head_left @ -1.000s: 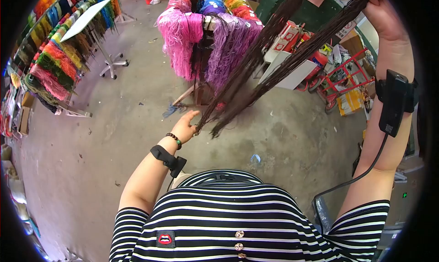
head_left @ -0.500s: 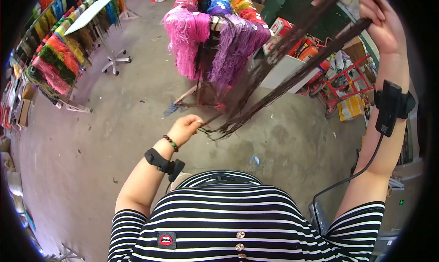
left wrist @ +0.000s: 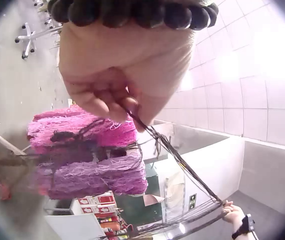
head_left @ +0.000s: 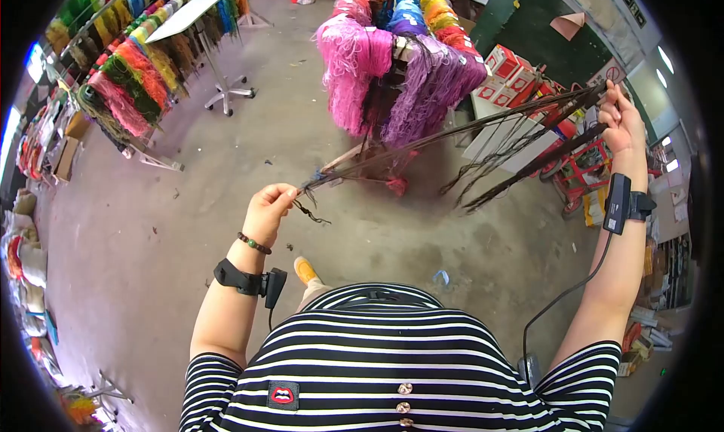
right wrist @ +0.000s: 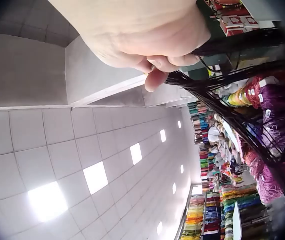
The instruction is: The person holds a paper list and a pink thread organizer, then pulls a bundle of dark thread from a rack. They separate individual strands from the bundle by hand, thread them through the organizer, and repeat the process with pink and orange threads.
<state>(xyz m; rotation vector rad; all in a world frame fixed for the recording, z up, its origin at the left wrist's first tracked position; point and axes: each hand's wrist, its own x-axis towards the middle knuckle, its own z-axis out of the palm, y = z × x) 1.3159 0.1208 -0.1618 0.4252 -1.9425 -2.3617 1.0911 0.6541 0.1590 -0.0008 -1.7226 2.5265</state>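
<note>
Currently | left hand (head_left: 268, 209) pinches dark yarn (head_left: 537, 166) | right hand (head_left: 624, 124) grips it | it slants between both

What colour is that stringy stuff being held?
The yarn is brownish black, clearest in the head view.

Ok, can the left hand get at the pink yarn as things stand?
Probably not: the left hand is pinching the dark strands, and the pink yarn hangs farther off, with floor showing between them.

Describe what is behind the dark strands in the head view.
Behind the dark strands, a white panel and the floor show; whatever the strands directly cover there cannot be seen.
</note>
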